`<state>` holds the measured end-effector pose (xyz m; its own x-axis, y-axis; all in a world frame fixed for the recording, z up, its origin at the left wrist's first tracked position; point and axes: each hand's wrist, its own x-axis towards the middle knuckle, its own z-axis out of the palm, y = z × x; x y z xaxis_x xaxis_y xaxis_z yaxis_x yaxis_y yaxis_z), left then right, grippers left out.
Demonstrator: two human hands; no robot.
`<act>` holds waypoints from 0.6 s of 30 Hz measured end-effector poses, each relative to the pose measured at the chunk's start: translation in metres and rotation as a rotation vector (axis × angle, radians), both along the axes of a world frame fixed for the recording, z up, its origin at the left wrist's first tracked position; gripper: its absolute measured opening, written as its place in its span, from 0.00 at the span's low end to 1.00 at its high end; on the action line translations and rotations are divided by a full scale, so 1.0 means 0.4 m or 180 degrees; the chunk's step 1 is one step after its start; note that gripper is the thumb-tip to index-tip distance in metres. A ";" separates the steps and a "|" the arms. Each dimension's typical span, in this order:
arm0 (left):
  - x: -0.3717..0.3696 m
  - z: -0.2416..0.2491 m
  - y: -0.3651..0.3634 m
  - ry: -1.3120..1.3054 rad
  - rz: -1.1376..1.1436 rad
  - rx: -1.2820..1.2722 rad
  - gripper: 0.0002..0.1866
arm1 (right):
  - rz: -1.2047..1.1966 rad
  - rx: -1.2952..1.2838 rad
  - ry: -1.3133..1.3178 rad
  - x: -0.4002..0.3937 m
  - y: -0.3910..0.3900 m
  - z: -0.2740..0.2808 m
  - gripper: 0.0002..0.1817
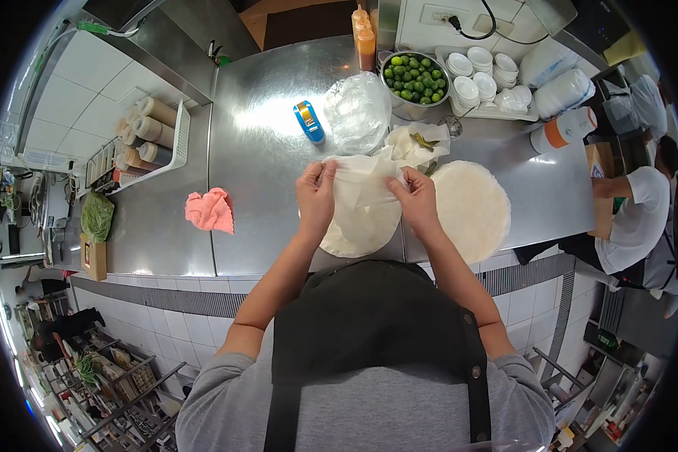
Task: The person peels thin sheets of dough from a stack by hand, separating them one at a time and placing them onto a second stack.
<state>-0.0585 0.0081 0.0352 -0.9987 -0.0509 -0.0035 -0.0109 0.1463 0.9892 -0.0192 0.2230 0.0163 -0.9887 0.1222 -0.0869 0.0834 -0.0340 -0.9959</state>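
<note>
My left hand (pixel 316 197) and my right hand (pixel 416 199) pinch a thin, translucent whitish plastic bag (pixel 365 179), spread between them at chest height. Under it lies a large pale flat round (pixel 358 233), like a big tortilla, partly covered by the bag. A second pale round (pixel 471 211) rests on the counter to the right of my right hand. Just beyond my hands sits a small open bag (pixel 405 151) with green chili peppers (pixel 424 141) on it. Farther up are a pile of clear plastic bags (pixel 356 113) and a blue tape dispenser (pixel 309 123).
On the steel counter (pixel 264 173) lies a pink cloth (pixel 210 211). A bowl of limes (pixel 414 79), sauce bottles (pixel 365 47) and a tray of white cups (pixel 486 79) stand at the back. At left is a white bottle basket (pixel 179 139). A person (pixel 640 203) works at the right.
</note>
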 end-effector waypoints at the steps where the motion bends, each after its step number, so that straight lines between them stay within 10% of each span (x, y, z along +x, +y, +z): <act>1: 0.004 0.021 0.010 -0.0003 0.0001 0.0002 0.10 | 0.0001 0.0002 -0.0003 0.007 -0.018 0.043 0.07; 18: 0.002 0.072 0.051 -0.0591 -0.0580 0.0621 0.12 | -0.0466 -0.0353 0.0167 0.038 -0.046 0.090 0.13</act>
<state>-0.0578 0.0285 0.0639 -0.9727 0.1482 -0.1786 -0.1849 -0.0298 0.9823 -0.0039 0.2047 0.0522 -0.9646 0.2575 -0.0565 0.0174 -0.1517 -0.9883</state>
